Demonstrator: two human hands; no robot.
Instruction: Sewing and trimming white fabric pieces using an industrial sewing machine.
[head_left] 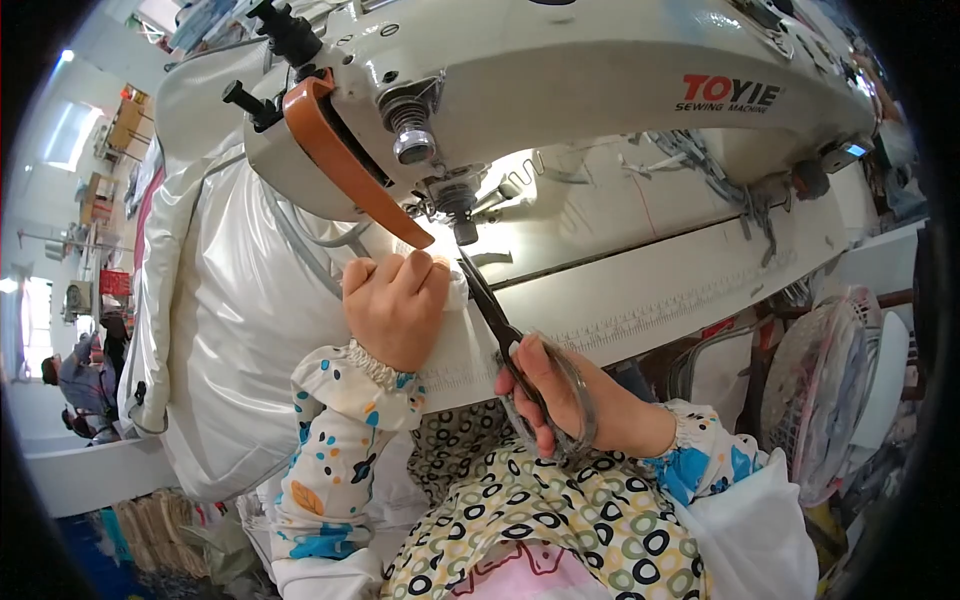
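L hand (393,305) fisted on white fabric (235,330) near needle (466,232); R hand (560,395) gripping scissors (500,325), blades pointing toward needle.

Dark scissors (500,325), tips toward needle

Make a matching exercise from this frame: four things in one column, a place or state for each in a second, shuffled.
Things:
1. left hand
2. scissors
3. orange lever
4. fan

Places or states:
A. stands at the right edge, past the table
B. fist on the white fabric below the needle
C. held in the right hand, tips pointing up at the needle
D. slants down the left end of the sewing machine

Pairs: 1-B, 2-C, 3-D, 4-A
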